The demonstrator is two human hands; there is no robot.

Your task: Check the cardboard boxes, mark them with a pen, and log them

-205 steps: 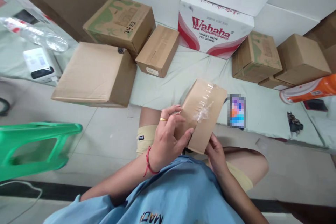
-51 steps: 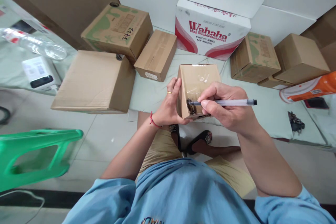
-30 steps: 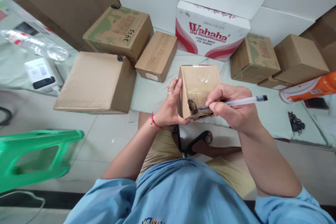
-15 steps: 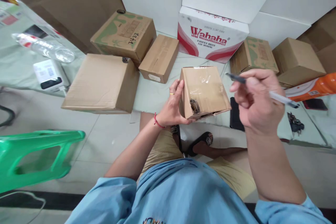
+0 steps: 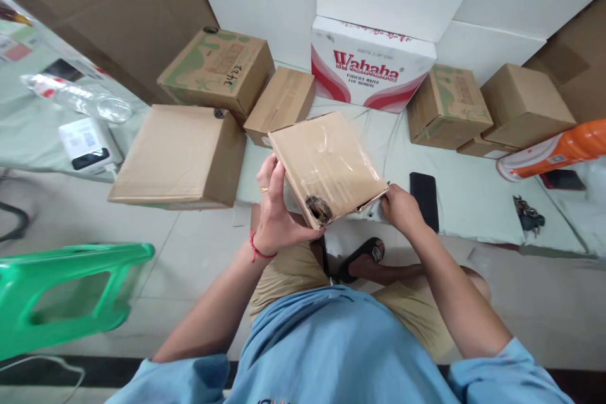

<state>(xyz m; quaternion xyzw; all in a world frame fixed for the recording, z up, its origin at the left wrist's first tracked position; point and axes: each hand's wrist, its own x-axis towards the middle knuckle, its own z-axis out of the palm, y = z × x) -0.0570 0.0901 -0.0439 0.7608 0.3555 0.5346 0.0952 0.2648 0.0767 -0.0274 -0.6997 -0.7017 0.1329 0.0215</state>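
A cardboard box (image 5: pixel 331 158) with shiny clear tape on top and a dark, torn hole at its near corner is tilted and turned in front of me. My left hand (image 5: pixel 284 214), with a ring and a red cord bracelet, grips its left side, the thumb along the near edge. At the right corner my right hand (image 5: pixel 402 208) is closed against the box's edge. Its fingertips are partly hidden there, and the pen it held earlier cannot be made out. A black phone (image 5: pixel 423 202) lies just right of that hand.
Several cardboard boxes stand left, including a large plain box (image 5: pixel 165 151), and others stand right. A Wahaha carton (image 5: pixel 369 66) is behind. An orange-labelled bottle (image 5: pixel 558 148) and keys (image 5: pixel 529 218) lie right. A power bank (image 5: pixel 89 144) and green stool (image 5: pixel 71 297) are left.
The box has moved left and rotated in my left hand. My right hand has come down and left from beside the box to its right corner; the pen has gone from view.
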